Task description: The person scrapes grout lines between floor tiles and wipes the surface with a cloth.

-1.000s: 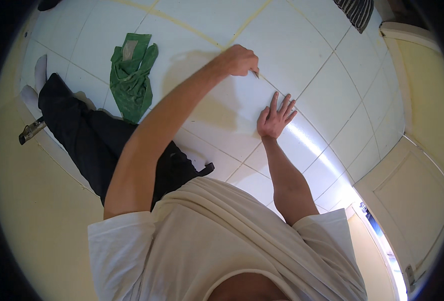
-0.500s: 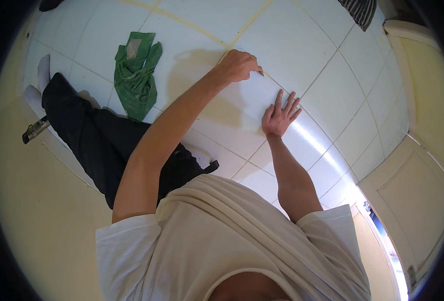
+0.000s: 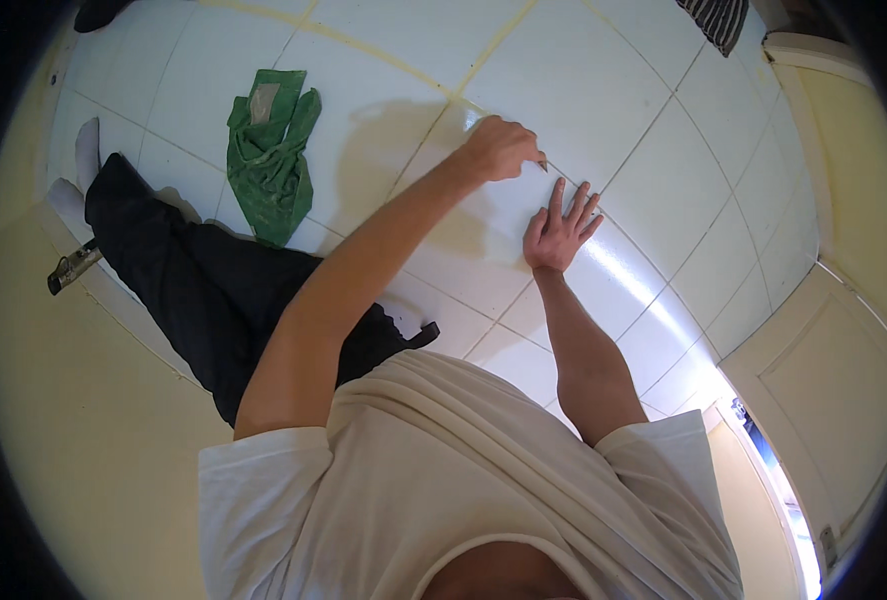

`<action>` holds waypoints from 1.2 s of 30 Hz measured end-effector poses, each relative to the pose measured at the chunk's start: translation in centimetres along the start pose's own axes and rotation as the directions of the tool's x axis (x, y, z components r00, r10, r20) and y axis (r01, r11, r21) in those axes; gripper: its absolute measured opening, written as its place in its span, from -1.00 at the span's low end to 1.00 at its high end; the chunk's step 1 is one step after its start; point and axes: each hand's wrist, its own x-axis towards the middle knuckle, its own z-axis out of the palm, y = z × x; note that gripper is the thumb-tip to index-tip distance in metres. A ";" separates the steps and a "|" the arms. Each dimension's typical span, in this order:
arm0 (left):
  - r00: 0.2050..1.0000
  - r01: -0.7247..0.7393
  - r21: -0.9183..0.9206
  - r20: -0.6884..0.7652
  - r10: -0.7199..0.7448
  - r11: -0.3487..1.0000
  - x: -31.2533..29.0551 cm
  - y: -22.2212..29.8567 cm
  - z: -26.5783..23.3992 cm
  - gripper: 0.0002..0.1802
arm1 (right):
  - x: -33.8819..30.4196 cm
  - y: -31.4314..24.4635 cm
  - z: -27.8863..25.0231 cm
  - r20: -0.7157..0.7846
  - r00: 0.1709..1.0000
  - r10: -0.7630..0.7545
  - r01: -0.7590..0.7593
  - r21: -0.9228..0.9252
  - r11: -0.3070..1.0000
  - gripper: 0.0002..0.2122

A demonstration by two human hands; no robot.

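My left hand [image 3: 505, 148] is closed around a small pointed tool [image 3: 543, 166], of which only the short tip shows past the fingers. The tip touches or hovers just over a joint between white floor tiles [image 3: 603, 90]; most of the tool is hidden in the fist. Just to the right and nearer to me, my right hand [image 3: 558, 235] lies flat on the tiles, palm down, fingers spread, holding nothing. A crumpled green cloth [image 3: 273, 170] with a greyish patch rests on the floor left of my left forearm.
My legs in dark trousers [image 3: 193, 270] stretch out to the left beside a cream wall [image 3: 83, 400]. A metal fitting [image 3: 73, 266] sticks out there. Striped fabric [image 3: 718, 20] lies far right, a dark object [image 3: 100, 12] far left. A cream door [image 3: 823, 390] stands at the right.
My left hand has slid right and slightly toward me along the tile joint, with the tool tip now closer to my right fingertips. My right hand has stayed in place.
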 end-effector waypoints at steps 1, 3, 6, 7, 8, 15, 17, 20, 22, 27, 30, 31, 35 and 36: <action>1.000 -0.017 0.035 0.003 0.016 0.999 0.3 0.3 -0.1 -0.48 | 0.0 0.0 -0.1 -0.002 1.000 0.002 -0.002 0.004 1.000 -0.38; 0.999 -0.031 0.097 -0.023 0.033 0.995 0.3 -0.8 -0.6 -0.49 | -0.1 0.1 -0.2 -0.009 1.000 0.000 0.000 0.006 1.000 -0.38; 1.000 0.023 0.095 -0.015 -0.021 0.995 -1.3 -3.5 -2.5 -0.51 | -0.2 0.1 0.0 -0.015 1.000 -0.003 0.004 0.010 1.000 -0.38; 0.997 0.077 0.078 0.017 -0.079 0.994 -1.8 -4.3 -3.7 -0.50 | -0.1 0.0 -0.1 -0.013 1.000 -0.002 0.002 0.010 1.000 -0.38; 0.990 0.132 0.063 0.050 -0.135 0.989 -2.0 -4.6 -4.6 -0.50 | 0.0 0.1 -0.2 -0.011 1.000 -0.001 0.001 0.009 1.000 -0.39; 0.998 0.057 -0.006 -0.008 -0.057 0.998 -0.9 -2.0 -1.6 -0.48 | -0.1 0.0 0.0 -0.003 1.000 0.005 -0.005 0.000 1.000 -0.38; 1.000 0.017 0.013 0.004 -0.017 1.000 -0.1 -0.3 -1.1 -0.48 | 0.0 0.0 0.1 -0.007 1.000 0.008 -0.008 0.001 1.000 -0.37; 0.999 0.012 0.066 -0.049 -0.009 0.998 -0.3 -1.7 -0.6 -0.47 | 0.0 -0.2 0.1 -0.003 1.000 -0.005 0.006 0.010 1.000 -0.37; 0.997 0.052 0.076 -0.055 -0.048 0.996 -1.2 -3.0 -1.5 -0.48 | -0.1 0.1 0.0 0.004 1.000 0.002 -0.002 -0.004 1.000 -0.37; 0.963 0.262 0.040 0.057 -0.264 0.964 -3.1 -5.0 -4.5 -0.47 | 0.1 0.2 0.0 -0.001 1.000 -0.007 0.007 -0.013 1.000 -0.37; 0.981 0.193 0.003 0.015 -0.193 0.981 -2.5 -4.9 -3.2 -0.48 | 0.1 0.1 -0.1 -0.002 1.000 -0.006 0.006 -0.005 1.000 -0.37; 0.987 0.157 -0.013 -0.015 -0.158 0.987 -2.4 -4.6 -2.3 -0.49 | 0.1 0.0 -0.1 -0.002 1.000 -0.013 0.013 0.000 1.000 -0.37; 0.988 0.126 0.010 0.088 -0.126 0.992 -0.5 -0.7 -1.1 -0.50 | -0.1 0.0 0.0 0.005 1.000 -0.013 0.013 -0.025 1.000 -0.36; 0.980 0.141 0.041 0.135 -0.146 0.989 -0.2 -0.2 -1.2 -0.50 | -0.2 0.1 0.0 0.006 1.000 -0.011 0.011 -0.034 0.999 -0.36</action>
